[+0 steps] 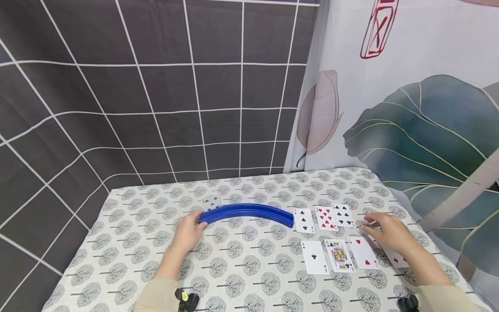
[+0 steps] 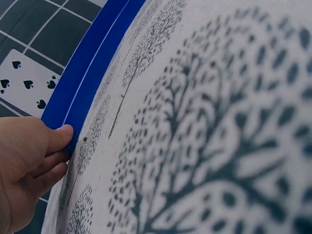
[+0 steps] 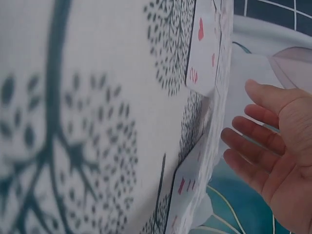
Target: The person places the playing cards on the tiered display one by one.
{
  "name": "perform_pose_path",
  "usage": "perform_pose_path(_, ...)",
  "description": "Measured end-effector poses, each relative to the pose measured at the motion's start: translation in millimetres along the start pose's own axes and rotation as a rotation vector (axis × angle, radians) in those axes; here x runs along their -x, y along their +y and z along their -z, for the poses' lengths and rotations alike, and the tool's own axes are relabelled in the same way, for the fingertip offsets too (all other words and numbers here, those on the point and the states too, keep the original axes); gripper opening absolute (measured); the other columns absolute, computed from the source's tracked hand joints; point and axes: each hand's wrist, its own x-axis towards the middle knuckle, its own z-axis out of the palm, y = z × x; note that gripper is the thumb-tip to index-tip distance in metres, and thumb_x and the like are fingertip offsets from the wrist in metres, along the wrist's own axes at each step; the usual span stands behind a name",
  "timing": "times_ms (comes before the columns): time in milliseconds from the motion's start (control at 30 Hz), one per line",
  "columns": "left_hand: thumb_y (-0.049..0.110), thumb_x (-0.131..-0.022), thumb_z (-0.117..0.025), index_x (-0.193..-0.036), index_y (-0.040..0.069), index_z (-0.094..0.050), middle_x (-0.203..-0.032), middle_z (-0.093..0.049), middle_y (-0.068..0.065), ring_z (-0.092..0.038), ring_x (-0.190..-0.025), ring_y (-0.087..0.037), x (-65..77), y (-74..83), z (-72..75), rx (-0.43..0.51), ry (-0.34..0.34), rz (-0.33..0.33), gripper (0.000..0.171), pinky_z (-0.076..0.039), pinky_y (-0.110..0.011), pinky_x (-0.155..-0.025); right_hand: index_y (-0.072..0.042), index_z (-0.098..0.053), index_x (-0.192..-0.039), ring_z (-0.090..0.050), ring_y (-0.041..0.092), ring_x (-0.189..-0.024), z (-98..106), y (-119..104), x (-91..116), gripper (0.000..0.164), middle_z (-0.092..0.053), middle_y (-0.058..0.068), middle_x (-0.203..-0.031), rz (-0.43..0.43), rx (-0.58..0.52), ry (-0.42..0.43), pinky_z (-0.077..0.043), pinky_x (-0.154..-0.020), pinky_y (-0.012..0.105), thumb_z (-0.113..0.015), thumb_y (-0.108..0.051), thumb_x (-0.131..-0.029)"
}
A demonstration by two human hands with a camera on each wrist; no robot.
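A curved blue playing card holder (image 1: 245, 210) lies across the middle of the table. My left hand (image 1: 187, 233) pinches its left end between thumb and fingers. A spade playing card (image 2: 28, 83) stands up at that end, its lower edge hidden by the holder. Off to the right, my right hand (image 1: 390, 232) hovers above the cloth with fingers loosely bent and nothing in them. Nearest to it are the two of hearts (image 1: 363, 252) and a diamond card (image 1: 396, 259), the latter partly covered by the right forearm.
A three of clubs (image 1: 304, 221) lies by the holder's right end, then a heart card (image 1: 325, 218) overlapped by a six of clubs (image 1: 343, 215). In the nearer row are an ace of clubs (image 1: 314, 257) and a king (image 1: 340, 255). A tree-print cloth (image 1: 234, 277) covers the table.
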Motion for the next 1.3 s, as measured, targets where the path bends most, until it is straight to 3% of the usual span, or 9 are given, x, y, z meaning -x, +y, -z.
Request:
perform_pose_path(267,0.005,-0.091,-0.072,-0.131,-0.009,-0.06,-0.114,-0.07,-0.026,-0.069,-0.107,-0.039,-1.2,-0.5,-0.6,-0.004,0.0,-0.005,0.043,-0.052,-0.053,-0.101,0.009,-0.069,-0.112,-0.069,0.039,-0.087,7.8,9.7,5.3,0.04,-0.07,0.027,-0.105,0.011,0.014,-0.035,-0.058,-0.075,0.059,-0.081,-0.019,-0.085)
perform_pose_path(600,0.002,-0.089,-0.073,-0.129,-0.01,-0.06,-0.111,-0.071,-0.026,-0.069,-0.104,-0.039,0.1,1.9,0.3,0.009,0.004,-0.01,0.043,-0.053,-0.053,-0.1,0.012,-0.066,-0.115,-0.066,0.046,-0.093,14.6,23.3,13.1,0.057,-0.068,0.028,-0.106,-0.052,0.039,-0.124,-0.053,-0.081,0.064,-0.086,-0.027,-0.078)
perform_pose_path(1000,0.001,-0.09,-0.072,-0.129,-0.01,-0.06,-0.113,-0.07,-0.027,-0.069,-0.105,-0.04,0.1,2.0,0.9,0.012,-0.006,-0.005,0.043,-0.053,-0.053,-0.1,0.014,-0.066,-0.112,-0.056,0.06,-0.107,18.8,38.6,26.0,0.067,-0.063,0.037,-0.113,-0.023,0.107,-0.153,-0.047,-0.09,0.07,-0.09,-0.032,-0.069)
perform_pose_path(1300,0.003,-0.09,-0.073,-0.13,-0.011,-0.059,-0.114,-0.069,-0.028,-0.069,-0.106,-0.04,-0.1,0.7,0.1,-0.004,-0.002,-0.001,0.044,-0.053,-0.052,-0.1,0.018,-0.061,-0.116,-0.057,0.059,-0.1,22.3,51.7,34.4,0.086,-0.06,0.039,-0.106,-0.064,0.107,-0.204,-0.049,-0.083,0.071,-0.095,-0.036,-0.058)
